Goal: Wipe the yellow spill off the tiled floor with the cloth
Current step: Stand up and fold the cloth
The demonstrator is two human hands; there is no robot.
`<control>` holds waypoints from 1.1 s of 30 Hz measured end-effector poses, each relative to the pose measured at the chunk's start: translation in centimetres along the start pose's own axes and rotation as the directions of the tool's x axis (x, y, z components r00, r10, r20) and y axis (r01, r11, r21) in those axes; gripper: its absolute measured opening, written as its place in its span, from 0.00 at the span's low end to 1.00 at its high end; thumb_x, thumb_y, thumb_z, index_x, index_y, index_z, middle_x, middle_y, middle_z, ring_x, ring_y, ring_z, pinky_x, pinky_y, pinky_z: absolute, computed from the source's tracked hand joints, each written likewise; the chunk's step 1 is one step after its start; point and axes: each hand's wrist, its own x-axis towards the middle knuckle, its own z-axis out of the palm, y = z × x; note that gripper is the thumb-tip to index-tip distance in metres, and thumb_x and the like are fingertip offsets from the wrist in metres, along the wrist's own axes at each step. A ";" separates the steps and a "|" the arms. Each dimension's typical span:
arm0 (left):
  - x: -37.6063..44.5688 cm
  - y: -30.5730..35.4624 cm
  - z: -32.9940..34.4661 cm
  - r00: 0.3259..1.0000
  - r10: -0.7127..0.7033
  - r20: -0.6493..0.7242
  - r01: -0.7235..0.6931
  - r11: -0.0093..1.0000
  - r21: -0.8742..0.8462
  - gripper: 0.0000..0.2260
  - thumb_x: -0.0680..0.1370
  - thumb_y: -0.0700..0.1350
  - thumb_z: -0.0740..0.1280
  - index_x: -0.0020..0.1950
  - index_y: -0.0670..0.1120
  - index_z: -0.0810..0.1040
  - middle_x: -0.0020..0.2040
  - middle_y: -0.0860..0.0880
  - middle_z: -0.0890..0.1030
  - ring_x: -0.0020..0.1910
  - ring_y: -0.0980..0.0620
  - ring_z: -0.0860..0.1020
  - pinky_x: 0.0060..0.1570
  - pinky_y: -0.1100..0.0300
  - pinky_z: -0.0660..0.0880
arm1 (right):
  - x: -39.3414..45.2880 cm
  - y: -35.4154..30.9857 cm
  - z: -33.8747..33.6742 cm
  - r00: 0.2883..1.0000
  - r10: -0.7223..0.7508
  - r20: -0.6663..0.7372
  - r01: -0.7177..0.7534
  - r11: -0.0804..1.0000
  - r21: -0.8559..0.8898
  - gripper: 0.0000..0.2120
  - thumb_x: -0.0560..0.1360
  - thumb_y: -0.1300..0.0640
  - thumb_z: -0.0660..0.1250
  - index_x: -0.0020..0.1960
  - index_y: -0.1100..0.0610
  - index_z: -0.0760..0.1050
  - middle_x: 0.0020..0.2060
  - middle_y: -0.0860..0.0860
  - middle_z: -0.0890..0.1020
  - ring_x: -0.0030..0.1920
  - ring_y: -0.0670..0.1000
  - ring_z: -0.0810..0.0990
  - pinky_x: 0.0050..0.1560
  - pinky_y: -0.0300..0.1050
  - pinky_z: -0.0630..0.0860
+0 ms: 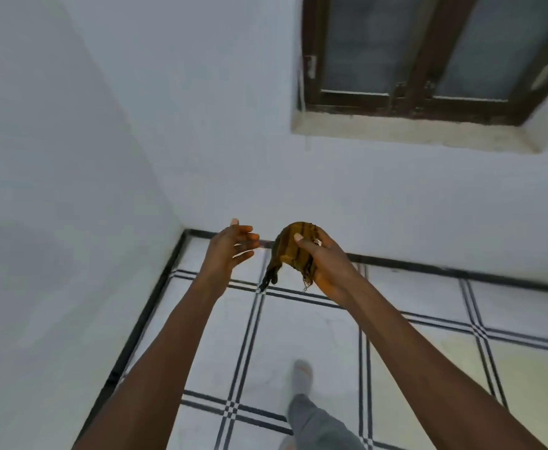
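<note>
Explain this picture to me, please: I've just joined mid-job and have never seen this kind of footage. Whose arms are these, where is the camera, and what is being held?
There is no machine here. One wide-angle camera sits on a person's head and looks forward and down, so the two bare arms are that person's own. The right hand grips a bunched brownish-yellow cloth, raised in front of the wall. The left hand is open beside it, holding nothing and not touching the cloth. Below lies the tiled floor, white with dark double lines; a yellowish tint shows on the tiles at the right, perhaps the spill. A grey-clad leg steps forward. A dark-framed window sits above.
</note>
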 end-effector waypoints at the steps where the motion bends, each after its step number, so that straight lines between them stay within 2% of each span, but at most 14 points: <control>1: -0.4 0.5 -2.8 0.999 0.013 -0.050 -0.014 1.000 -0.022 0.17 0.85 0.54 0.62 0.60 0.43 0.82 0.52 0.45 0.87 0.53 0.47 0.86 0.55 0.55 0.81 | 0.9 0.2 2.5 0.999 0.008 0.046 -0.007 1.000 -0.009 0.14 0.82 0.59 0.70 0.67 0.56 0.78 0.59 0.58 0.87 0.60 0.57 0.87 0.66 0.56 0.81; 4: -2.1 2.0 -11.4 0.971 0.040 -0.237 -0.061 0.995 -0.080 0.12 0.85 0.50 0.64 0.58 0.43 0.82 0.52 0.44 0.86 0.52 0.46 0.85 0.54 0.55 0.80 | 3.2 1.1 10.9 0.980 0.037 0.198 -0.015 0.994 -0.109 0.14 0.82 0.58 0.70 0.67 0.55 0.79 0.59 0.57 0.87 0.59 0.56 0.87 0.61 0.52 0.83; 7: -4.0 3.4 -18.9 0.918 0.071 -0.391 -0.111 0.991 -0.080 0.13 0.85 0.50 0.64 0.59 0.42 0.81 0.54 0.43 0.86 0.53 0.46 0.85 0.57 0.52 0.80 | 4.9 2.3 19.6 0.945 0.073 0.319 -0.011 0.981 -0.191 0.14 0.82 0.56 0.71 0.66 0.55 0.79 0.59 0.56 0.87 0.56 0.54 0.88 0.51 0.49 0.86; 10: -5.8 4.4 -26.2 0.852 0.077 -0.518 -0.141 0.986 -0.084 0.16 0.85 0.54 0.63 0.59 0.43 0.81 0.54 0.44 0.86 0.54 0.46 0.86 0.57 0.54 0.81 | 6.4 4.2 28.5 0.879 0.119 0.461 0.025 0.955 -0.295 0.13 0.82 0.52 0.70 0.64 0.53 0.80 0.55 0.52 0.89 0.57 0.56 0.88 0.62 0.61 0.82; 11: -6.6 4.6 -29.1 0.817 0.073 -0.572 -0.152 0.984 -0.091 0.17 0.85 0.56 0.62 0.59 0.43 0.81 0.54 0.44 0.87 0.53 0.47 0.86 0.57 0.54 0.81 | 6.8 4.9 32.2 0.849 0.146 0.509 0.029 0.947 -0.319 0.13 0.82 0.51 0.70 0.65 0.54 0.80 0.53 0.52 0.89 0.55 0.55 0.88 0.60 0.59 0.84; 13: -7.9 5.0 -33.4 0.754 0.048 -0.655 -0.159 0.981 -0.112 0.19 0.85 0.57 0.61 0.60 0.43 0.81 0.55 0.44 0.86 0.53 0.48 0.86 0.57 0.53 0.81 | 7.4 6.1 37.8 0.799 0.185 0.572 0.045 0.931 -0.363 0.13 0.83 0.51 0.68 0.65 0.55 0.80 0.52 0.53 0.89 0.51 0.52 0.89 0.49 0.48 0.86; 16: -10.1 5.2 -39.4 0.668 0.007 -0.744 -0.159 0.978 -0.133 0.19 0.85 0.57 0.62 0.60 0.43 0.81 0.54 0.44 0.86 0.54 0.47 0.85 0.58 0.52 0.80 | 7.8 8.2 45.5 0.721 0.240 0.651 0.078 0.904 -0.420 0.12 0.84 0.49 0.67 0.63 0.52 0.80 0.53 0.52 0.89 0.54 0.54 0.88 0.53 0.54 0.85; 18: -11.4 5.1 -42.9 0.605 -0.014 -0.796 -0.168 0.975 -0.145 0.18 0.85 0.56 0.62 0.60 0.43 0.81 0.54 0.44 0.86 0.55 0.46 0.85 0.60 0.51 0.80 | 8.1 9.9 50.0 0.676 0.261 0.689 0.116 0.886 -0.449 0.11 0.84 0.48 0.66 0.64 0.50 0.79 0.55 0.51 0.88 0.55 0.53 0.87 0.50 0.50 0.84; 22: -14.6 4.3 -49.0 0.489 -0.062 -0.870 -0.221 0.956 -0.193 0.17 0.85 0.55 0.62 0.61 0.43 0.81 0.55 0.43 0.86 0.55 0.46 0.85 0.60 0.51 0.80 | 7.8 13.5 58.1 0.595 0.326 0.735 0.165 0.845 -0.508 0.11 0.85 0.50 0.64 0.66 0.51 0.78 0.59 0.53 0.86 0.58 0.54 0.86 0.62 0.55 0.83; 25: -16.0 4.0 -51.9 0.447 -0.098 -0.889 -0.267 0.934 -0.237 0.18 0.85 0.55 0.61 0.61 0.42 0.81 0.56 0.43 0.86 0.55 0.46 0.85 0.58 0.53 0.81 | 7.9 15.5 62.1 0.558 0.345 0.755 0.230 0.810 -0.540 0.11 0.86 0.51 0.63 0.66 0.50 0.78 0.58 0.53 0.85 0.59 0.54 0.85 0.65 0.58 0.82; 27: -16.9 3.7 -54.7 0.410 -0.130 -0.903 -0.306 0.913 -0.270 0.19 0.86 0.56 0.59 0.61 0.42 0.81 0.55 0.43 0.86 0.55 0.46 0.85 0.58 0.53 0.81 | 7.4 16.9 65.5 0.524 0.343 0.779 0.301 0.781 -0.547 0.12 0.86 0.51 0.63 0.67 0.50 0.77 0.59 0.52 0.84 0.60 0.54 0.84 0.64 0.56 0.81; 30: -17.6 3.6 -59.3 0.373 -0.163 -0.913 -0.369 0.877 -0.307 0.20 0.87 0.56 0.57 0.59 0.42 0.81 0.54 0.43 0.86 0.53 0.46 0.85 0.56 0.54 0.81 | 6.2 18.9 71.0 0.475 0.334 0.814 0.404 0.739 -0.539 0.12 0.86 0.52 0.61 0.66 0.51 0.77 0.60 0.51 0.83 0.59 0.51 0.82 0.53 0.45 0.79; 31: -17.8 3.7 -60.6 0.363 -0.168 -0.916 -0.389 0.867 -0.313 0.20 0.87 0.55 0.56 0.59 0.42 0.81 0.54 0.44 0.86 0.53 0.46 0.85 0.55 0.54 0.80 | 5.5 19.5 72.6 0.455 0.331 0.827 0.424 0.736 -0.528 0.11 0.86 0.52 0.61 0.65 0.51 0.77 0.59 0.51 0.83 0.58 0.51 0.82 0.53 0.44 0.79; 33: -18.0 3.9 -63.9 0.351 -0.179 -0.919 -0.422 0.846 -0.326 0.19 0.87 0.54 0.57 0.58 0.43 0.81 0.53 0.44 0.86 0.52 0.47 0.85 0.54 0.54 0.80 | 4.4 20.9 76.3 0.414 0.347 0.842 0.436 0.736 -0.518 0.09 0.86 0.53 0.61 0.63 0.51 0.78 0.59 0.52 0.84 0.59 0.52 0.83 0.60 0.48 0.81</control>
